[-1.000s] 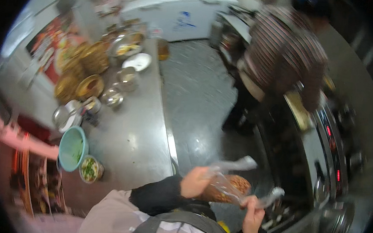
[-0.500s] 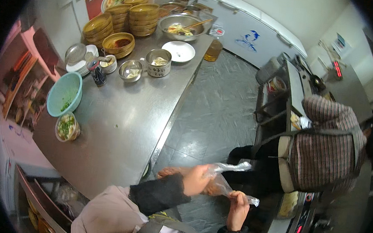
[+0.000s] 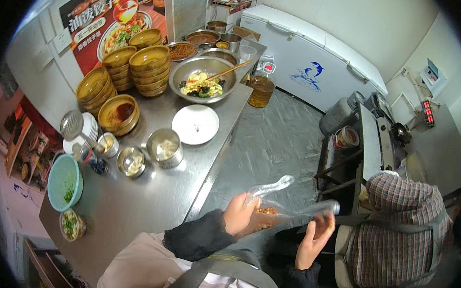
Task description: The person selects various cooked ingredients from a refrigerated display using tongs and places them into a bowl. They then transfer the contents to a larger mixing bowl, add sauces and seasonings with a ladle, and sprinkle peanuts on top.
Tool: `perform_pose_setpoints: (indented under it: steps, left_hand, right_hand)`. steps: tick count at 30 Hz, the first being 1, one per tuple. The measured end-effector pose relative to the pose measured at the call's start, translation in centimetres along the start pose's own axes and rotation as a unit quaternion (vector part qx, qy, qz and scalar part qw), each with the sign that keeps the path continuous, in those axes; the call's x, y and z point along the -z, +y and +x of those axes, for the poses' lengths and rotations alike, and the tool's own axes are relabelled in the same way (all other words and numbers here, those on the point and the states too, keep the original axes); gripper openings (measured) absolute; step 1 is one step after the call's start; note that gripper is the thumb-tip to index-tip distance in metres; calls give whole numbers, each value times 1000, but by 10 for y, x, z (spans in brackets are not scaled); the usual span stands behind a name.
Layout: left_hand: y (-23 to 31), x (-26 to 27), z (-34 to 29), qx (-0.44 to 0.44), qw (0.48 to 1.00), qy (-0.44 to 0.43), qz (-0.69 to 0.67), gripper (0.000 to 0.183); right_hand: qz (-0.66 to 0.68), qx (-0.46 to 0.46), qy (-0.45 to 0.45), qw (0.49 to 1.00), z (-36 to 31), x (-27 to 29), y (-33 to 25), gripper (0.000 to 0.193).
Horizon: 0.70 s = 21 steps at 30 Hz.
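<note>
Bag of clear plastic is held up over floor, just off edge of steel table, btwn the 2 hands. Reddish-brown pcs, small, are seen inside, toward L side; exact kind can't be told.

L hand: closed round bag's L side, w/ 1 twisted handle end left sticking up past fingers. R hand: fingers part-curled at bag's R end; whether film is pinched there or only touched can't be told (blur).

Progress, as judged: filling looks done, at least in part, b/c pcs are already in bag. Ends are spread apart, no knot seen; closing is judged undone. Bag not yet set down. Work put at approx. midway, low certainty.

On table: teal bowl, tub w/ chopped greens just beside it, white plate, steel mixing bowl w/ yellow & dark food. None is touched by either hand. Co-worker in striped top is seen to R, turned away.
</note>
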<state>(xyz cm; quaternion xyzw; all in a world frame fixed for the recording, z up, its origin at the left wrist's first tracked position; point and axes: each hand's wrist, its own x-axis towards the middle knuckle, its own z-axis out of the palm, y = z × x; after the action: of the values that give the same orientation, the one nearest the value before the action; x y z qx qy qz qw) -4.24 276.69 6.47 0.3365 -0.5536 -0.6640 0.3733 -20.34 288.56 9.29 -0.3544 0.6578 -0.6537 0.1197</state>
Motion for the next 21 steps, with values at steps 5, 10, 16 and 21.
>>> perform_pose_setpoints:
  steps: [5, 10, 16, 21]
  left_hand:
    - [2, -6, 119, -59, 995, 77, -21, 15]
    - [-4, 0, 226, -89, 984, 140, 68, 14]
    - [11, 26, 314, -61, 950, 277, 133, 21]
    - [-7, 53, 371, -66, 905, 421, 23, 14]
  right_hand:
    - [-151, 257, -157, 941, 122, -51, 19, 20]
    - [-31, 232, -429, 872, 242, -158, 82, 13]
    - [-212, 217, -660, 687, 357, -261, 120, 23]
    - [-279, 289, -701, 589, 414, -330, 149, 43]
